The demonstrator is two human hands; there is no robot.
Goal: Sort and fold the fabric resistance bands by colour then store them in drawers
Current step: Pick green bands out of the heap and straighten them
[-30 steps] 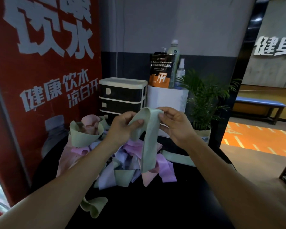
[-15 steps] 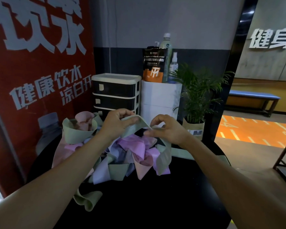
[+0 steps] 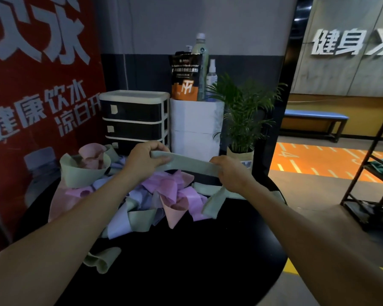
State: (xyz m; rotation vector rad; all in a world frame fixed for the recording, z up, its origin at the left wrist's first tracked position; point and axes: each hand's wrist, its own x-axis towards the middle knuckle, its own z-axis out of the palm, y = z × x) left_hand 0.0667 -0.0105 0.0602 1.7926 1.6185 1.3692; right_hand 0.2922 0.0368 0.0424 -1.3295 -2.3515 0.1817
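Green band [image 3: 190, 163] stretched between both grips: matt woven cloth, smooth. Pile of bands [image 3: 164, 195] under the grip: same matt cloth. Table [image 3: 197, 261] below: glossy black, smooth. Drawer unit [image 3: 134, 118] beyond the grip: shiny plastic.

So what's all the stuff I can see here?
green band: one, pale green, stretched between both hands above the pile
band pile: many, pink, purple, lilac and green, heaped on the table
loose band: one, green, alone near the table's front left
table: one, black, round
drawer unit: one, black drawers in a white frame, behind the pile
white box: one, right of the drawers
pouch: one, black and orange, on the box
bottles: at least two, beside the pouch
plant: one, green, potted
left hand: grips the band
right hand: grips the band
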